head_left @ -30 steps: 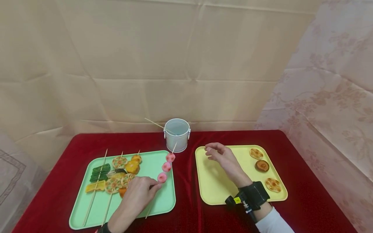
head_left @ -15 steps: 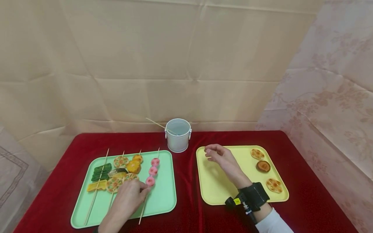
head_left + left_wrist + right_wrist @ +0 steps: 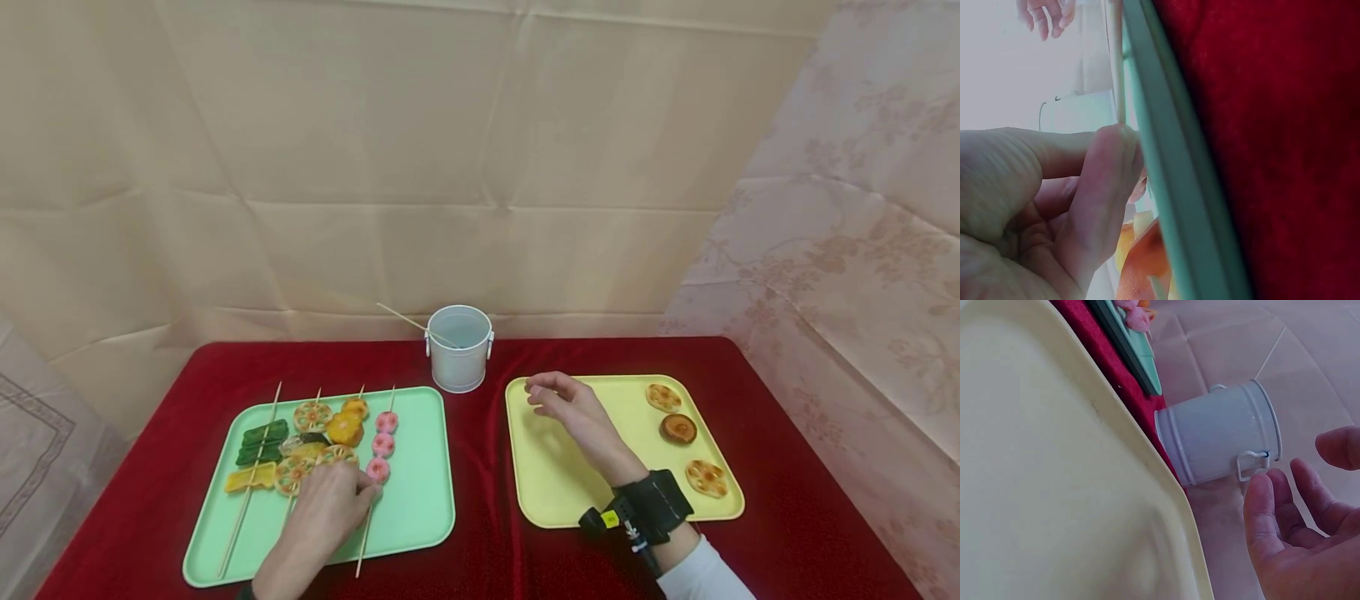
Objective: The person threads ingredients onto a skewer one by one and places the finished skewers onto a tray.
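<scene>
My left hand (image 3: 324, 518) pinches the stick of a skewer with three pink round pieces (image 3: 383, 445), between thumb and forefinger just below the lowest piece. In the left wrist view the fingertips (image 3: 1113, 140) hold the stick close to the green tray's rim (image 3: 1175, 162). That skewer lies over the green tray (image 3: 420, 525), to the right of several other loaded skewers. Over the left part of the yellow tray (image 3: 551, 500) hovers my right hand (image 3: 577, 417), fingers loosely bent and holding nothing. The right wrist view shows the same hand (image 3: 1310, 519) near the white bucket (image 3: 1222, 434).
A white bucket (image 3: 459, 367) with one bare stick (image 3: 405, 318) leaning out stands behind the trays. On the yellow tray's right side lie two lotus-root slices and a mushroom piece (image 3: 678, 428). A skewer of green and yellow pieces (image 3: 260, 446) lies at the green tray's left.
My left hand has moved left and brought the pink skewer from the green tray's right edge to beside the other skewers. The right hand has stayed in place.
</scene>
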Demonstrator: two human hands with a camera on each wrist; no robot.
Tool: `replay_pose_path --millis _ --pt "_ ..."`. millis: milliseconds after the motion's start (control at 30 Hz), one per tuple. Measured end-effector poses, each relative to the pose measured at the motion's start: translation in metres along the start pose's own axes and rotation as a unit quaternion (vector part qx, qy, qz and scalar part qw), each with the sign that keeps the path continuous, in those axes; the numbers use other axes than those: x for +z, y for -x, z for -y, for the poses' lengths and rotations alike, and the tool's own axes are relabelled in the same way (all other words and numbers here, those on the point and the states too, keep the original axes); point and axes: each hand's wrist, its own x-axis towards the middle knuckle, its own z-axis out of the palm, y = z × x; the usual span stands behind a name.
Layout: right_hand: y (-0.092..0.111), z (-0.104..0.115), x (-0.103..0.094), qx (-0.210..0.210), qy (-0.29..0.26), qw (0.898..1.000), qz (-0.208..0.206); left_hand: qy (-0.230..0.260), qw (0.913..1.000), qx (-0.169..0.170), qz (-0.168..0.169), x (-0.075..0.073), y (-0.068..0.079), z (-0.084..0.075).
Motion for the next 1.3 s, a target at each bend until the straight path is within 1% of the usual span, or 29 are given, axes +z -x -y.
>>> replay_pose_path --millis 133,267,433,500,567,600,667,767,833,900,1000,1033,1100,1233,1300 --pt "0.000 0.000 0.000 0.000 0.009 1.000 -0.001 -0.004 0.9999 -0.008 0.010 -0.001 -0.001 0.000" --pt "0.000 0.000 0.000 0.002 0.013 1.000 -0.002 -0.025 0.9996 -0.008 0.011 -0.006 0.000 -0.002" --pt "0.001 0.000 -0.003 -0.001 0.026 1.000 -0.006 -0.057 0.9983 0.000 -0.010 -0.018 -0.002 -0.012" --pt "0.001 0.000 -0.005 -0.008 0.042 0.999 -0.006 -0.057 0.9979 0.006 -0.030 -0.024 -0.006 -0.017" --pt "0.003 0.000 -0.008 -0.019 0.070 0.997 -0.008 -0.050 0.9969 0.017 -0.059 -0.029 -0.013 -0.022" --pt "0.004 -0.001 -0.010 -0.026 0.086 0.996 -0.009 -0.045 0.9956 0.027 -0.078 -0.032 -0.018 -0.025" --pt "0.006 0.000 -0.013 -0.046 0.134 0.990 -0.016 -0.039 0.9912 0.052 -0.115 -0.037 -0.028 -0.029" --pt "0.009 0.000 -0.018 -0.068 0.200 0.977 -0.031 -0.038 0.9810 0.097 -0.163 -0.045 -0.044 -0.036" --pt "0.011 0.001 -0.021 -0.076 0.233 0.969 -0.042 -0.045 0.9714 0.138 -0.188 -0.051 -0.056 -0.040" --pt "0.013 0.002 -0.024 -0.078 0.249 0.964 -0.049 -0.060 0.9583 0.185 -0.209 -0.056 -0.069 -0.044" --pt "0.015 0.004 -0.027 -0.085 0.264 0.959 -0.050 -0.104 0.9358 0.245 -0.232 -0.061 -0.088 -0.048" --pt "0.015 0.005 -0.028 -0.088 0.270 0.958 -0.049 -0.122 0.9288 0.259 -0.235 -0.062 -0.094 -0.049" --pt "0.016 0.005 -0.030 -0.092 0.277 0.955 -0.045 -0.160 0.9175 0.277 -0.236 -0.063 -0.105 -0.050" --pt "0.019 0.004 -0.032 -0.096 0.287 0.952 -0.038 -0.223 0.9037 0.295 -0.216 -0.062 -0.122 -0.047" --pt "0.021 0.004 -0.033 -0.097 0.286 0.953 -0.034 -0.249 0.8967 0.302 -0.206 -0.061 -0.128 -0.044"
